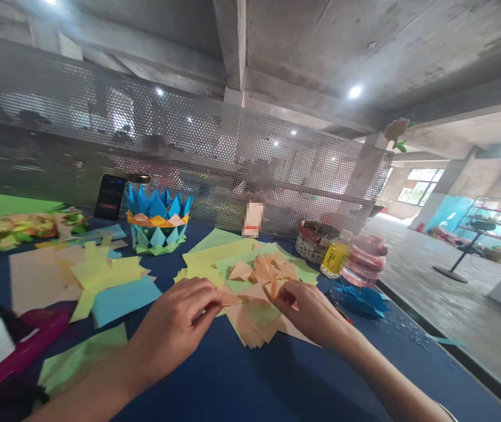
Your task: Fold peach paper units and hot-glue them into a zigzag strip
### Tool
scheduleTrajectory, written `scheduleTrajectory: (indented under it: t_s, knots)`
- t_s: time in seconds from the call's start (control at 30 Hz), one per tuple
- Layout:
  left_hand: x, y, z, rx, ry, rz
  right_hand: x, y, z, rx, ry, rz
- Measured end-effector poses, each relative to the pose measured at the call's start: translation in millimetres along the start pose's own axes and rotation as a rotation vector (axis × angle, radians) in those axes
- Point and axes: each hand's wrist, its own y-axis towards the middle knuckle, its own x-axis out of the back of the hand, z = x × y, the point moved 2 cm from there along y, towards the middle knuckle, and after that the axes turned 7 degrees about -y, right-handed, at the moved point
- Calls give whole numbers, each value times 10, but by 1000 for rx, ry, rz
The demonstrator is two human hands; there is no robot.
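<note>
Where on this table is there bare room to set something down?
Mostly the blue table between the forearms, nearer than the orange papers; a thinner strip parts the paper basket from the central yellow sheet. Crowded: around the left hand and right hand.

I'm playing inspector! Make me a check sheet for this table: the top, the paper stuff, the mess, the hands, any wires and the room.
Surface: dark blue table, small droplets or specks near its right edge.
Job's things: folded orange papers lie on yellow sheets and green ones.
Clutter: phone, paper basket, yellow-label bottle, pink bottle, loose paper at left.
Hands: left hand pinches an orange slip; right hand holds a folded orange piece.
Cables: black cord-like loop at the left edge, too unclear to name.
Surroundings: holed metal screen behind the table, concrete ceiling with lights.
</note>
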Motion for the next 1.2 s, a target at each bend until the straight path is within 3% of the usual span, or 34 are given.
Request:
scheduleTrajectory:
  t_s: [0.2, 0.43, 0.8, 1.2]
  knots:
    - [36, 53, -17, 124, -146, 38, -293, 300, 136, -86, 0, 17]
    - [61, 81, -38, 254, -242, 37, -403, 327, 139, -84, 91, -47]
    - [42, 77, 16, 373, -289, 101, -136, 152, 230, 116, 455, -211]
    - [43, 69, 23, 518, -254, 184, -187, 76, 285, 194, 474, -208]
